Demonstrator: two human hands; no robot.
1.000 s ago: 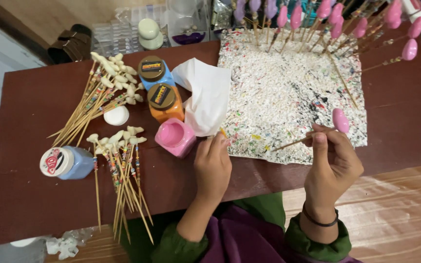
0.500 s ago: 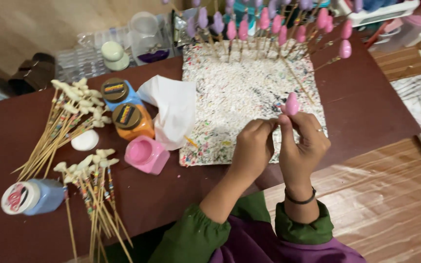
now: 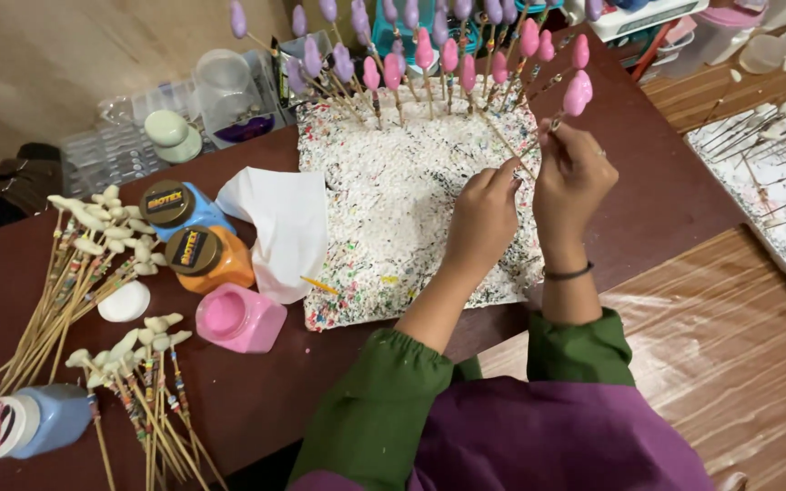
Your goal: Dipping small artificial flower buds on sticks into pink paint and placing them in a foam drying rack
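Just right of centre in the upper half of the frame, both hands meet over the far edge of a white foam block (image 3: 393,209) speckled with paint. The right hand (image 3: 573,182) pinches a thin wooden stick topped with a pink painted bud (image 3: 579,93), which sits tilted toward the upper right, just above the fingers. The left hand (image 3: 484,216) is beside it, its fingertips closed near the lower part of the same stick; whether they actually grip the stick or only touch it is hard to tell from this angle. A dark band circles the right wrist.

Along the top edge of the block a row of sticks stands upright in the foam, purple buds (image 3: 320,45) toward the left and pink buds (image 3: 452,56) toward the right, close to the held one.

Left of the block lies a crumpled white cloth (image 3: 279,227). Beside it, an open pink paint pot (image 3: 238,318) sits in the lower left, with an orange bottle (image 3: 206,259) and a blue bottle (image 3: 179,207) above it. Further left, bundles of unpainted sticks (image 3: 75,282) with pale buds fan across the dark brown table (image 3: 648,209). Another blue bottle (image 3: 29,423) lies on its side in the bottom left corner.
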